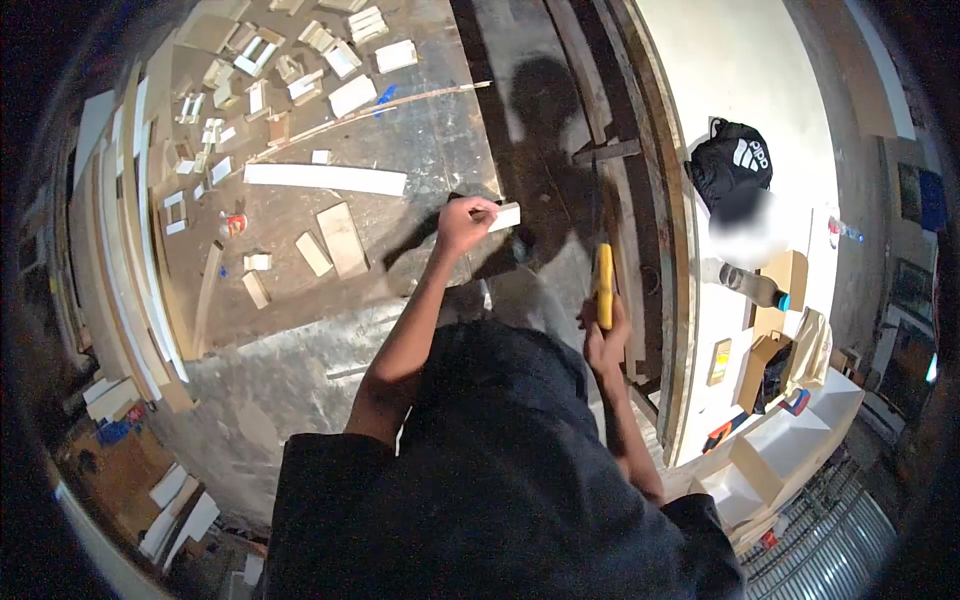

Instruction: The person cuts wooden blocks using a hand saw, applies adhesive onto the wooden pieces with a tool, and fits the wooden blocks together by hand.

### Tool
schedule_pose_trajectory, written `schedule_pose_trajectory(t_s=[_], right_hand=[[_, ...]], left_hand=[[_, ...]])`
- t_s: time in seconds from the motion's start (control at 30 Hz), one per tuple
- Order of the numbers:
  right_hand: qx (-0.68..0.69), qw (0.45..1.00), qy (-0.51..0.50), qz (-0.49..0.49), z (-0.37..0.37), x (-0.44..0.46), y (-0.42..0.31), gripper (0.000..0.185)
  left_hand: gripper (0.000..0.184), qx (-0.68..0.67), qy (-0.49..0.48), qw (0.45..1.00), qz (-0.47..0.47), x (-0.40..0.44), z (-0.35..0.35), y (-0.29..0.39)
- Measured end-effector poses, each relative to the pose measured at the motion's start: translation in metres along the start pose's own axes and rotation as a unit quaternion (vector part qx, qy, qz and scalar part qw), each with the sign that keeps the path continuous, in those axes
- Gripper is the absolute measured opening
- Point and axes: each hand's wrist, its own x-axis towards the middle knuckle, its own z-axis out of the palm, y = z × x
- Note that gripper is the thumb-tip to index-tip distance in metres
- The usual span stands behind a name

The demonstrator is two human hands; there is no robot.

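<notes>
At the right edge of the brown surface [310, 297], the left hand [464, 226] grips a small white-faced block [506, 217]; farther right, the right hand [606, 345] grasps a yellow-handled tool [605, 282]. Left of both lies a long white strip [325, 180].

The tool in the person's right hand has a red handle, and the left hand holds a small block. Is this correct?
Not quite: the head view shows that the tool's handle in the right hand is yellow, not red. The left hand does hold a small block.
</notes>
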Motion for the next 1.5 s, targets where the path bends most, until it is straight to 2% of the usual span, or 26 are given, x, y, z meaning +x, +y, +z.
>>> schedule_pose_trajectory(t_s=[0.03,0.07,0.1,0.17,0.2,0.27,0.33,0.4,0.47,0.53,0.6,0.67,0.77,0.9,1.0,1.17,1.23,1.27,1.3,1.4,1.5], right_hand=[[-0.047,0.991,0.001,-0.124,0.005,0.014,0.004,0.016],[-0.002,0.999,-0.027,0.022,0.017,0.037,0.017,0.019],[0.006,0.993,-0.022,0.115,0.030,0.056,0.003,0.023],[-0.022,0.979,-0.077,0.188,0.047,0.089,0.022,0.023],[-0.018,0.978,-0.076,0.194,0.058,0.100,0.034,0.023],[-0.026,0.987,-0.077,0.139,0.082,0.113,0.055,0.022],[0.010,0.987,-0.071,0.143,0.104,0.119,0.055,0.021],[0.046,0.987,-0.068,0.141,0.118,0.128,0.065,0.021],[0.071,0.984,-0.076,0.148,0.131,0.136,0.087,0.027],[0.101,0.980,-0.073,0.155,0.137,0.144,0.089,0.026],[0.130,0.975,-0.070,0.164,0.139,0.149,0.098,0.026],[0.116,0.965,-0.102,0.211,0.142,0.154,0.115,0.024],[0.153,0.959,-0.090,0.222,0.135,0.148,0.087,0.014],[0.179,0.960,-0.054,0.208,0.132,0.143,0.075,0.014],[0.140,0.977,-0.026,0.161,0.120,0.132,0.057,0.019],[0.222,0.966,0.015,0.134,0.080,0.092,-0.034,0.008],[0.234,0.964,-0.003,0.126,0.067,0.076,-0.053,0.008],[0.248,0.961,-0.022,0.119,0.062,0.068,-0.057,0.008],[0.264,0.949,-0.034,0.167,0.059,0.059,-0.059,0.012],[0.233,0.963,-0.005,0.137,0.061,0.036,-0.056,0.017],[0.225,0.961,-0.012,0.160,0.066,0.025,-0.058,0.022]], left_hand=[[0.013,0.025,0.002,1.000,-0.018,0.005,0.005,0.007],[0.013,0.053,0.004,0.998,-0.037,0.007,0.008,0.013],[0.012,0.071,0.021,0.997,-0.017,0.011,0.013,0.006],[0.012,0.078,0.020,0.997,-0.012,0.016,0.012,0.004],[0.013,0.077,0.019,0.997,-0.003,0.017,0.013,0.004],[0.012,0.063,0.017,0.998,-0.004,0.020,0.017,0.000],[0.012,0.126,0.007,0.992,-0.008,0.023,0.018,-0.001],[0.009,0.126,0.001,0.992,0.003,0.026,0.019,0.003],[0.007,0.127,-0.003,0.992,0.016,0.027,0.019,0.009],[0.006,0.100,0.003,0.995,-0.018,0.025,0.024,0.012],[0.007,0.106,0.004,0.994,-0.014,0.025,0.025,0.008],[0.008,0.069,0.009,0.997,-0.019,0.024,0.027,-0.005],[0.009,0.053,0.027,0.998,-0.035,0.020,0.028,-0.004],[0.010,0.054,0.040,0.997,-0.036,0.017,0.031,-0.005],[0.010,0.077,0.081,0.993,-0.046,0.012,0.033,0.000],[0.010,0.085,0.107,0.990,-0.043,0.006,0.035,-0.002],[0.011,0.095,0.110,0.989,-0.041,0.003,0.035,-0.023],[0.010,0.114,0.117,0.987,-0.013,0.004,0.035,-0.039],[0.011,0.133,0.123,0.983,0.014,0.004,0.036,-0.049],[0.015,0.118,0.133,0.984,0.006,0.002,0.037,-0.030],[0.018,0.107,0.146,0.983,0.002,-0.004,0.040,-0.019]])
